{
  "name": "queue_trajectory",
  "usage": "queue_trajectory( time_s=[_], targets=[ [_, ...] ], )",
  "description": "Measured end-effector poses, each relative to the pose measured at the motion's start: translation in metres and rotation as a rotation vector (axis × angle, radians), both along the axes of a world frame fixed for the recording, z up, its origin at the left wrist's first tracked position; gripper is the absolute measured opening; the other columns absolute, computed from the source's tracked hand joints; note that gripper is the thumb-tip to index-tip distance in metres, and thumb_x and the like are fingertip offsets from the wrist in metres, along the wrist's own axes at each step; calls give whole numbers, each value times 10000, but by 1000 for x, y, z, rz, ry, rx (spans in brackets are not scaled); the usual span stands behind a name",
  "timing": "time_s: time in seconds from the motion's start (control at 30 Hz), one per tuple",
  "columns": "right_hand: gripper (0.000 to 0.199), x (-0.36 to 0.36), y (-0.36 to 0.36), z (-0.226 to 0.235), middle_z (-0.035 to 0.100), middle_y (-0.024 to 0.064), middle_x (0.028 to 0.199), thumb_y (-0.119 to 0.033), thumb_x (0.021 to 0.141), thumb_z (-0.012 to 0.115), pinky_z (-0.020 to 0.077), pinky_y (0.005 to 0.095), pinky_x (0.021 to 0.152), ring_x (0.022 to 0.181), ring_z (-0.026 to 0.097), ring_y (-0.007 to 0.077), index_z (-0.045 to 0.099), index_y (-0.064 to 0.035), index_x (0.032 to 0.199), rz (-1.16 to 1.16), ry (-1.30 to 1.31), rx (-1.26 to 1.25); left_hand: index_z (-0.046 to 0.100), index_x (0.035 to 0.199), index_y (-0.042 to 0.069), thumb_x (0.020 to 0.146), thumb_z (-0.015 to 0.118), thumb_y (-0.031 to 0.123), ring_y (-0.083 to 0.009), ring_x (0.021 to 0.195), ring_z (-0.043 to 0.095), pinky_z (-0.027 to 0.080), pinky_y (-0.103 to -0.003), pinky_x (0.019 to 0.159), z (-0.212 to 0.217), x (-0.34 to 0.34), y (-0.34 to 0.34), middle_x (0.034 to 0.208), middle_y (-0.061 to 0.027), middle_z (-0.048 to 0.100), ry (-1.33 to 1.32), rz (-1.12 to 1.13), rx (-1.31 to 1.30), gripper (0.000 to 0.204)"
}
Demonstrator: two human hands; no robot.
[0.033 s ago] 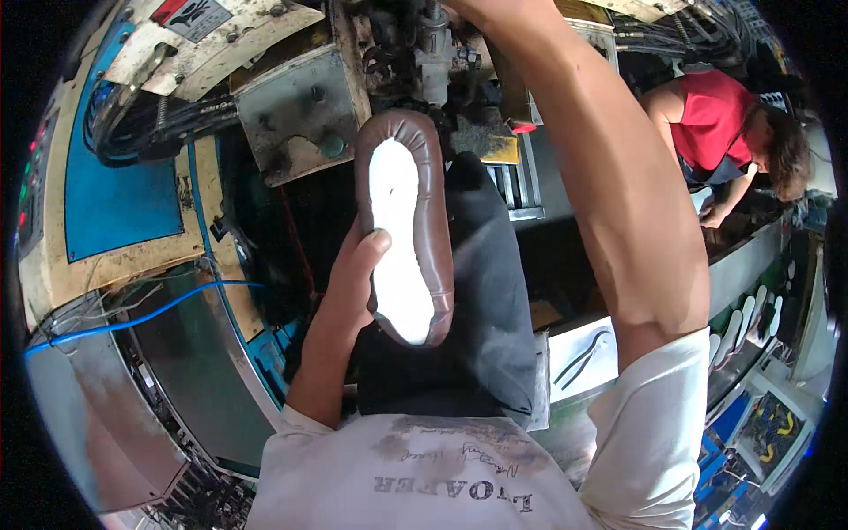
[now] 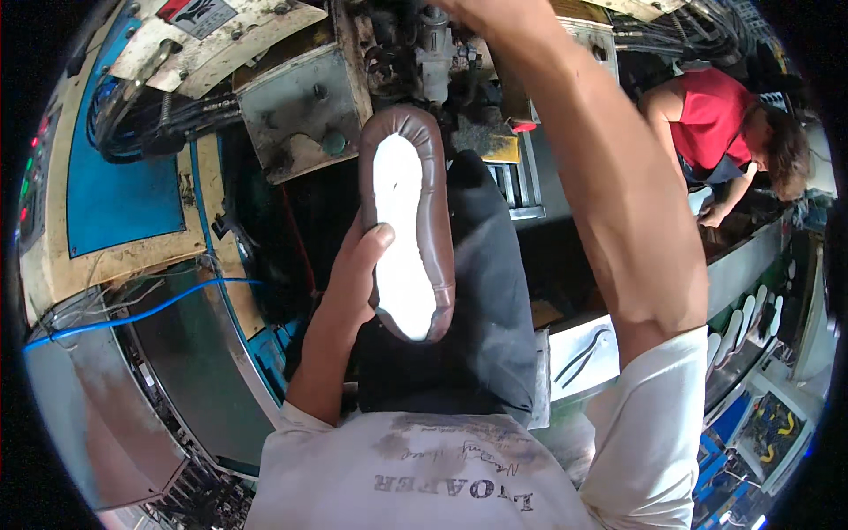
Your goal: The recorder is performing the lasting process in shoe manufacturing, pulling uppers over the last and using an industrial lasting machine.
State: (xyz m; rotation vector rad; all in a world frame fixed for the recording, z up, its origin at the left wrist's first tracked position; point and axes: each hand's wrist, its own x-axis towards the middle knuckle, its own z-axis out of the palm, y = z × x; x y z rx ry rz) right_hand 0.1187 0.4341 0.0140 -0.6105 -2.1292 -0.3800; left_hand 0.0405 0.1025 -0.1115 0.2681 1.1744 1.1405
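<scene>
no visible change: left hand (image 2: 358,265) still grips shoe (image 2: 406,221).

Right hand (image 2: 459,7) cut off by the top edge, left hand's fingers hidden behind the shoe (image 2: 406,221), co-worker's hands too small to tell

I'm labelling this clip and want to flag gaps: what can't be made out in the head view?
- Right hand: cut off by the top edge, so its grip is unknown.
- Left hand: fingers hidden behind the brown shoe; only the thumb shows.
- Shoe's upper side: turned away; only the white insole faces the camera.
- Pliers: small, partly behind the right arm.
- Co-worker's hands: too small to tell what they touch.
</scene>
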Motion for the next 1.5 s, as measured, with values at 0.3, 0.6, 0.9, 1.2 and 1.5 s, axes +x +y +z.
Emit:
queue_trajectory(
  time_s=[0.3,0.6,0.9,1.2,1.5],
  targets=[
    [895,119,-252,-159,573,153,1528,-427,1009,778,517,431,1135,1299,622,275,324,-140,1725,382,1126,-1977,145,1776,71,1179,528,300,-228,1579,374,324,-389,1287,10,40,-32,1746,-107,332,-42,-209,236,745],
    [512,179,-317,-178,705,71,1238,-304,1062,719,614,369,891,1056,688,187,566,-124,1517,296,1499,-1843,126,1777,65,1175,529,269,-239,1566,388,307,-379,1295,-17,103,-118,1745,-148,332,81,-259,351,753],
    [583,181,-337,-171,685,96,1339,-267,1054,749,574,374,987,1143,669,193,536,-72,1561,281,1507,-1676,257,1737,44,1069,663,135,-245,1503,472,375,-392,1257,-14,107,-139,1655,-137,458,78,-224,299,787],
    [566,200,-375,-160,640,99,1352,-329,1034,728,559,501,1071,1226,656,279,501,-119,1507,297,1666,-1712,553,1561,5,763,817,216,-285,1260,686,535,-432,1108,37,33,-158,1415,-158,682,596,-261,206,866],
    [590,445,-495,-295,654,260,1264,-327,996,795,508,537,1009,1180,619,418,641,33,1438,-974,305,-1038,626,1523,25,913,812,153,-113,1073,688,565,-299,946,148,0,-24,1185,-79,763,672,-847,575,651]
  ],
)
